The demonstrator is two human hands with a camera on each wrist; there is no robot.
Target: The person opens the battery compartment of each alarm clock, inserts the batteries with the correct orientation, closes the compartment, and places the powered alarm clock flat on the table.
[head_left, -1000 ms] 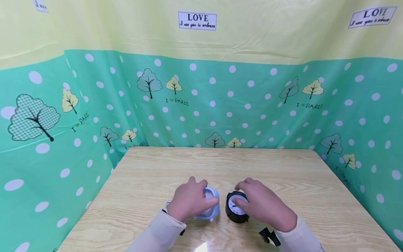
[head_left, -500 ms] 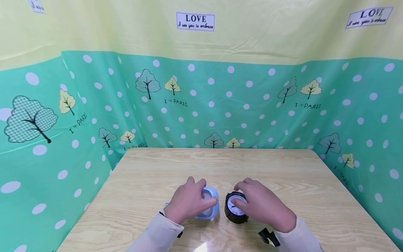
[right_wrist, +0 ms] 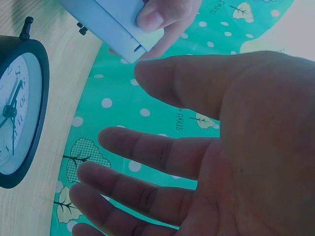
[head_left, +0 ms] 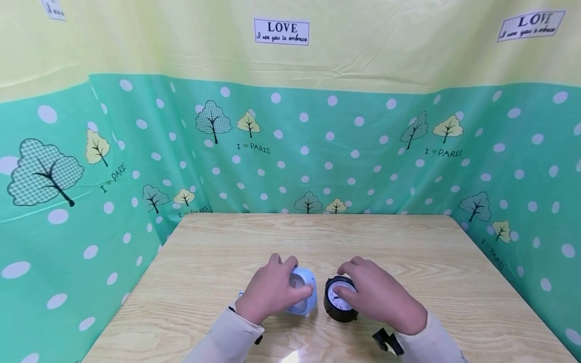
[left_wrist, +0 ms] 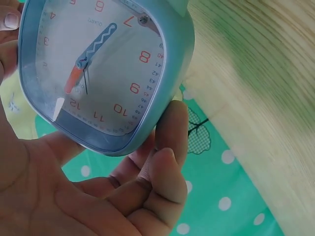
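Note:
My left hand (head_left: 270, 292) grips a light blue alarm clock (head_left: 310, 295) by its sides. Seen in the left wrist view, the blue clock's white face has red numerals and lies upside down in that view. Fingers (left_wrist: 170, 177) curl against its edge. A round black alarm clock (head_left: 340, 314) with a white face sits on the table to the right. Over it, in the head view, is my right hand (head_left: 383, 297), partly covering the dial. The right wrist view shows those fingers (right_wrist: 147, 152) spread and apart from the black clock, holding nothing.
Both clocks are near the front of the wooden table (head_left: 218, 252). A green and yellow printed curtain (head_left: 372, 166) surrounds its back and sides. A small black bracket (head_left: 388, 342) is beside the right sleeve.
The blue clock has turned slightly in my left hand, showing more of its right side. My right hand and the black clock have hardly moved; the head view shifted a little.

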